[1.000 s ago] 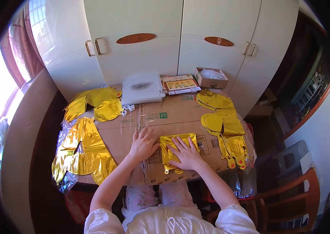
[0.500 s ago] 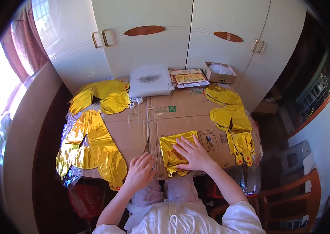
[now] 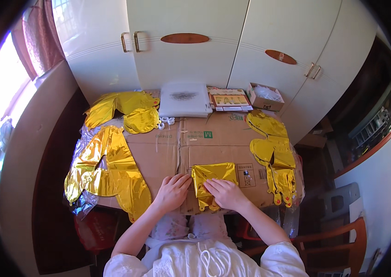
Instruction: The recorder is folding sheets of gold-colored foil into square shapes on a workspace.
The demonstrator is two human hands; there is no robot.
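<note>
A gold foil balloon folded into a flat rectangle lies at the near edge of the cardboard-covered table. My right hand rests on it with the fingers laid across its middle, hiding part of the foil. Small tabs of the balloon stick out below, toward me. My left hand lies palm down on the cardboard, its fingertips close to the folded balloon's left edge. Whether they touch the foil, I cannot tell.
Flat gold foil balloons lie at the near left, far left and right. Along the back stand a stack of clear plastic bags, printed cards and a small open box. White rings lie nearby.
My right hand has drawn its spread fingers together and slid slightly toward me on the foil. My left hand has moved up and right, nearer the balloon's edge. The view has shifted a little.
</note>
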